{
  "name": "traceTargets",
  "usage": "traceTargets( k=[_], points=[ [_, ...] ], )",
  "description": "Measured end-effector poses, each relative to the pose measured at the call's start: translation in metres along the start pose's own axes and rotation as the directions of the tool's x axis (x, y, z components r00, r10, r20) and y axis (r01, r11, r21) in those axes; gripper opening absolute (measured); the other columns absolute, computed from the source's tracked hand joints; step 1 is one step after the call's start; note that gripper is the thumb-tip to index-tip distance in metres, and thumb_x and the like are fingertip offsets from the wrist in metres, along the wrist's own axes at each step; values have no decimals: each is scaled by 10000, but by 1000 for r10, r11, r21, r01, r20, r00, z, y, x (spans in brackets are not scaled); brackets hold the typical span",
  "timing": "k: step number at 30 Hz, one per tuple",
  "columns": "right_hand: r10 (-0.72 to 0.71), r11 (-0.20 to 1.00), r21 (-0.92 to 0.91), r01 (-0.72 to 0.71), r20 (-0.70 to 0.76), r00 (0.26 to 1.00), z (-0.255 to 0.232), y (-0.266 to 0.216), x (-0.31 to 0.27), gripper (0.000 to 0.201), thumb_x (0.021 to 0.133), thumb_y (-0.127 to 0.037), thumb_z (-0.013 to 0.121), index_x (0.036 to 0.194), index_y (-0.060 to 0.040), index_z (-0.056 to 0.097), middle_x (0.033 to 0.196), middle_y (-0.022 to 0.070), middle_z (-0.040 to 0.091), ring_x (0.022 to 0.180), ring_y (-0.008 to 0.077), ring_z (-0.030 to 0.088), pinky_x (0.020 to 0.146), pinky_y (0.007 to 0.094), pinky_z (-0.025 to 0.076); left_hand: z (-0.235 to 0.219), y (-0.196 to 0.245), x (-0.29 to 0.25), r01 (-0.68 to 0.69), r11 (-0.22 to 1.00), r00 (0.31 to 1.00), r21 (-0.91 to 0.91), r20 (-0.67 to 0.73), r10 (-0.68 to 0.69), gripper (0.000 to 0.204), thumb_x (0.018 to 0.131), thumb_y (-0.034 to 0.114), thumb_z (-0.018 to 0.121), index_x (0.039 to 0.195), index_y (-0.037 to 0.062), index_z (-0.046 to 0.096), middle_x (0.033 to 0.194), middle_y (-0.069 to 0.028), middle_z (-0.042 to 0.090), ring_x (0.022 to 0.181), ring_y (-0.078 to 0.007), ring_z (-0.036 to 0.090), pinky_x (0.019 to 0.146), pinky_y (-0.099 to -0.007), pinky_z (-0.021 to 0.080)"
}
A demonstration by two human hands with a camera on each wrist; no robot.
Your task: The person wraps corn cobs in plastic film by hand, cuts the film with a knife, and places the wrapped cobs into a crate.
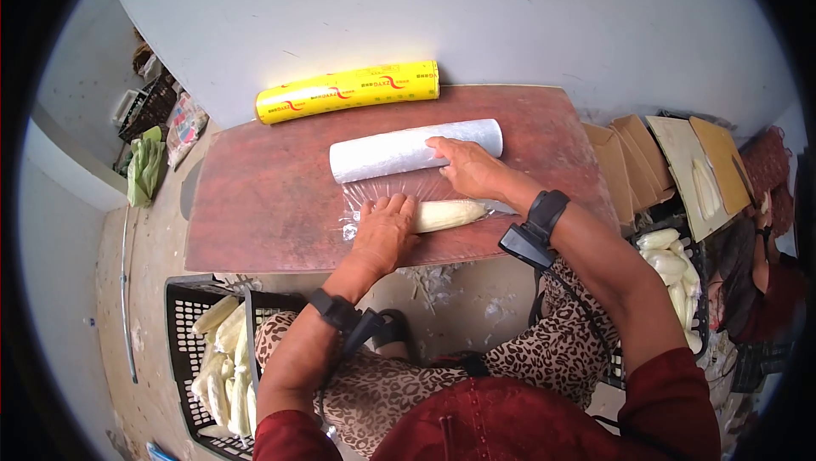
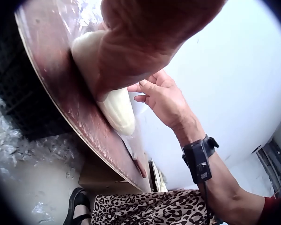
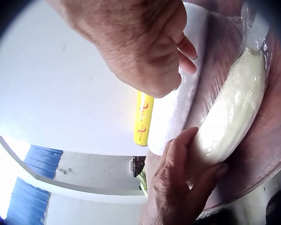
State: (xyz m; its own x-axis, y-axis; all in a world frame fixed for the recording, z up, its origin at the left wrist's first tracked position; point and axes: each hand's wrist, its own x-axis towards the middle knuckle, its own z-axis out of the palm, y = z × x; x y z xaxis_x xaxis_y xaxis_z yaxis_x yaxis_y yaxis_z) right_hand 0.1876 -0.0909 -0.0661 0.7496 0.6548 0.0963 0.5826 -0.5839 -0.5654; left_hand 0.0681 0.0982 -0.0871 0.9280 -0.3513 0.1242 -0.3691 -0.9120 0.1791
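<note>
A pale ear of corn (image 1: pixel 449 215) lies on the table under clear film, near the front edge. My left hand (image 1: pixel 387 227) grips its left end, with thumb and fingers on either side of it in the right wrist view. Behind it lies a white roll of cling film (image 1: pixel 399 152), from which a clear sheet (image 3: pixel 214 91) runs forward to the corn. My right hand (image 1: pixel 478 170) touches the right part of the roll with its fingers loosely bent. Beyond the corn's right end is a knife (image 2: pixel 132 149), its blade partly under the film.
A yellow printed roll (image 1: pixel 348 92) lies at the back of the reddish-brown table (image 1: pixel 255 206), by the wall. Black crates (image 1: pixel 180 325) with pale ears of corn stand at left and right below it. Cardboard boxes (image 1: pixel 629 164) and another person (image 1: pixel 769 291) are at right.
</note>
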Motion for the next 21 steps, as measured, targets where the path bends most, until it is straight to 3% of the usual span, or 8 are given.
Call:
traceTargets(
  k=[6,9,12,15,21],
  points=[
    [93,996,8,-93,2,996,-21,19,-23,475,843,-22,583,1298,-9,449,1184,200,595,1077,348,583,922,403,466,2,-5,0,21,999,1000,-26,8,-21,627,716,213,749,1271,105,479,1094,-97,560,1073,-281,520,910,-446,383],
    [174,980,100,-170,-33,984,-36,25,-44,420,837,-49,603,1241,1,501,1182,199,598,1037,319,600,899,385,476,-2,-7,-1,56,998,997,-38,60,-53,682,699,225,754,1312,126,472,1123,-105,560,1098,-298,517,943,-434,374],
    [127,986,-102,-134,-77,989,-46,47,-54,327,806,-84,648,1114,9,584,1082,189,637,949,293,625,825,374,496,-2,-9,-3,57,997,997,-43,59,-55,689,694,214,753,1318,148,470,1116,-107,563,1096,-302,522,953,-446,371],
    [334,942,-78,-325,155,930,-66,55,-68,266,754,-119,708,975,6,630,943,164,663,863,288,638,752,368,500,1,-13,-5,52,998,997,-33,50,-50,677,699,192,754,1310,156,463,1119,-102,562,1089,-302,525,941,-452,365],
    [382,879,-384,-283,211,900,-72,54,-105,278,664,-148,782,838,-5,618,797,155,643,734,314,616,623,394,470,-2,-19,-13,79,997,996,-15,44,-79,681,690,196,763,1298,147,460,1115,-113,571,1089,-319,529,947,-478,359]
  ],
)
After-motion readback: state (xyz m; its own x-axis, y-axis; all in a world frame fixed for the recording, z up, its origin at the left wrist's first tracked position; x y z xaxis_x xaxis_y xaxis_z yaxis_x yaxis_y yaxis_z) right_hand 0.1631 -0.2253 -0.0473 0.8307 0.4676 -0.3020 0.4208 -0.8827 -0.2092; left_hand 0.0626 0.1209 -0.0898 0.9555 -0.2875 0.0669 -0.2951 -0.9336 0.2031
